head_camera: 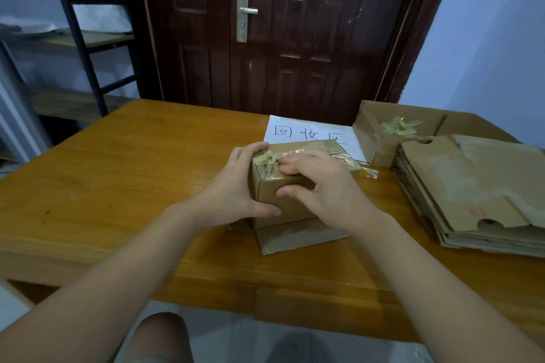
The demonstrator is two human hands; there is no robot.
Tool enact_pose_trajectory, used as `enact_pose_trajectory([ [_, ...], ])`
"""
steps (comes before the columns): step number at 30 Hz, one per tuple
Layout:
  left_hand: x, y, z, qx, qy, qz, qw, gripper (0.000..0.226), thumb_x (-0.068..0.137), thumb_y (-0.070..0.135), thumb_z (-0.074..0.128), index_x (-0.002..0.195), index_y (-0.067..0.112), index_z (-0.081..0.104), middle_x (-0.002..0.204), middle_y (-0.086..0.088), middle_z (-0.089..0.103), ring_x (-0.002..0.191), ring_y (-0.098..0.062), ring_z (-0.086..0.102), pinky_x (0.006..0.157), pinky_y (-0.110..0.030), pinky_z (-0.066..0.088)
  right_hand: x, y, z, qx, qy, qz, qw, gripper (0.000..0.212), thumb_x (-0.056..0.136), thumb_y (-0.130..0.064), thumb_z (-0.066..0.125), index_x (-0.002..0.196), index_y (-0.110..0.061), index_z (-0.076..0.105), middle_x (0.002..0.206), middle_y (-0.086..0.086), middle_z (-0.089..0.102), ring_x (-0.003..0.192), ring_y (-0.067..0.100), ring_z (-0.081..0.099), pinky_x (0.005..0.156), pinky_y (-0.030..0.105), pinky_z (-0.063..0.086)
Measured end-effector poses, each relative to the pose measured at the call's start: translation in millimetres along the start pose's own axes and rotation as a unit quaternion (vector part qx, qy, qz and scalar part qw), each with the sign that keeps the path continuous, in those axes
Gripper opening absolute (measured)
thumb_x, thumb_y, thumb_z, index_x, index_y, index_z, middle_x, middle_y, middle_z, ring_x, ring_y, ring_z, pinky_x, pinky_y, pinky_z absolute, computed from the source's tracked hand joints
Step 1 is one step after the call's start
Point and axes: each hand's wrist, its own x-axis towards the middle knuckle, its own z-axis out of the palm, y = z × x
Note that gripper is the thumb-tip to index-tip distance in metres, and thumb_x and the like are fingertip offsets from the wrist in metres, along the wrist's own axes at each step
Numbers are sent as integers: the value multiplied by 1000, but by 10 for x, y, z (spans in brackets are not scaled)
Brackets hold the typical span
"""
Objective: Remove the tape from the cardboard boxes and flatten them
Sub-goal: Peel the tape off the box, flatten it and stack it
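Dim, bluish indoor light, soft shadows. A faint sheen lies on the door (pixel 265 32). Wide-angle bending curves the desk (pixel 118 171) edges; corners slightly soft.

On the table (pixel 118 171), the small box (pixel 295 203) stands at centre between both hands, the paper sheet (pixel 309 132) at twelve o'clock, the open box (pixel 380 138) at two o'clock, the flattened stack (pixel 472 194) at three o'clock.

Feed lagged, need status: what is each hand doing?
Left hand: grips the small brown taped cardboard box.
Right hand: fingers picking at its clear tape.
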Motion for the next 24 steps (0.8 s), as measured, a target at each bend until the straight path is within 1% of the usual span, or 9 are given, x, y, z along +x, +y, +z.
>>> enact_pose_trajectory([
  [3, -5, -1, 8, -6, 7, -3, 1000, 122, 60, 49, 98, 154, 47, 20, 143, 18, 30, 128, -7, 46, 107, -39, 51, -26, 30, 47, -27, 20, -23, 999, 31, 86, -32, 79, 111, -13, 75, 121, -2, 72, 117, 17, 63, 93, 51, 53],
  [5, -2, 2, 12, -5, 11, -3, 1000, 121, 60, 47, 99, 153, 48, 22, 143, 17, 31, 128, -7, 46, 108, -40, 51, -36, 31, 68, -51, 42, -39, 997, 29, 89, -32, 76, 110, -12, 76, 119, 0, 74, 114, 16, 65, 92, 48, 54],
  [8, 6, 12, 11, -10, 8, -6, 1000, 121, 60, 44, 100, 153, 46, 23, 143, 16, 32, 129, -9, 46, 105, -40, 54, -34, -18, 105, -80, 90, -70, 990, 23, 93, -27, 73, 103, -6, 78, 109, 5, 77, 104, 19, 70, 86, 42, 58],
  [11, 15, 6, -2, -17, 0, -8, 1000, 121, 59, 43, 100, 153, 46, 23, 143, 17, 33, 130, -9, 47, 104, -39, 55, -26, -82, 122, -87, 111, -80, 987, 22, 96, -23, 69, 99, -4, 78, 104, 9, 77, 99, 24, 72, 82, 44, 59],
  [13, 19, 1, -12, -15, -1, -10, 1000, 123, 59, 44, 100, 154, 44, 23, 144, 17, 34, 130, -9, 47, 104, -40, 55, -15, -95, 75, -73, 82, -64, 992, 23, 98, -24, 65, 102, -5, 78, 109, 8, 77, 103, 24, 71, 85, 46, 58],
  [16, 22, 4, -13, -13, -4, -10, 1000, 123, 59, 44, 100, 155, 43, 23, 143, 17, 34, 130, -9, 48, 104, -40, 54, -22, -71, -31, -54, 12, -40, 998, 32, 100, -32, 60, 115, -8, 75, 122, 4, 73, 117, 21, 65, 98, 45, 52],
  [19, 20, 7, -17, -18, -5, -6, 1000, 123, 60, 43, 100, 156, 41, 22, 145, 16, 34, 132, -9, 47, 107, -40, 52, -41, -58, -91, -42, -31, -41, 998, 38, 96, -33, 68, 127, -10, 70, 133, 2, 67, 129, 17, 58, 108, 44, 47],
  [21, 17, 9, -21, -21, -5, -5, 1000, 123, 61, 43, 100, 156, 41, 23, 147, 15, 34, 133, -10, 46, 109, -41, 51, -44, -66, -114, -25, -27, -52, 998, 43, 93, -33, 73, 131, -13, 67, 137, 0, 65, 130, 13, 57, 109, 41, 47],
  [24, 13, 15, -29, -26, -8, -8, 1000, 122, 61, 43, 99, 155, 44, 22, 147, 17, 33, 133, -9, 47, 107, -40, 53, -27, -75, -139, -2, -30, -72, 997, 45, 89, -32, 77, 130, -17, 66, 140, -5, 62, 125, 8, 58, 103, 37, 50],
])
